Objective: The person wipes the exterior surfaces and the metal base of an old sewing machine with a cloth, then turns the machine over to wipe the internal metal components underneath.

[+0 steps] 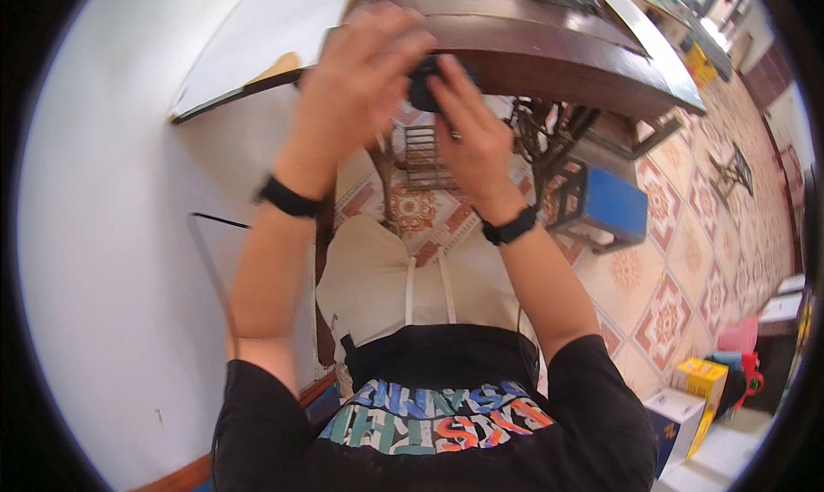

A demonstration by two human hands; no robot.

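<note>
My right hand is on a small dark round object, its fingers laid over the object's right side, in front of the edge of a dark wooden table. What the object is cannot be told. Blurred, my left hand is raised just left of it with the fingers spread, partly over the table's left end; whether it touches the object is unclear. Black bands circle both wrists. Under the table a metal treadle grate shows between my forearms.
A white panel adjoins the table at the left, beside a white wall. Below the table's right part stands a blue-topped stool on patterned tiles. Boxes are stacked at the lower right. A small folding stool stands farther off.
</note>
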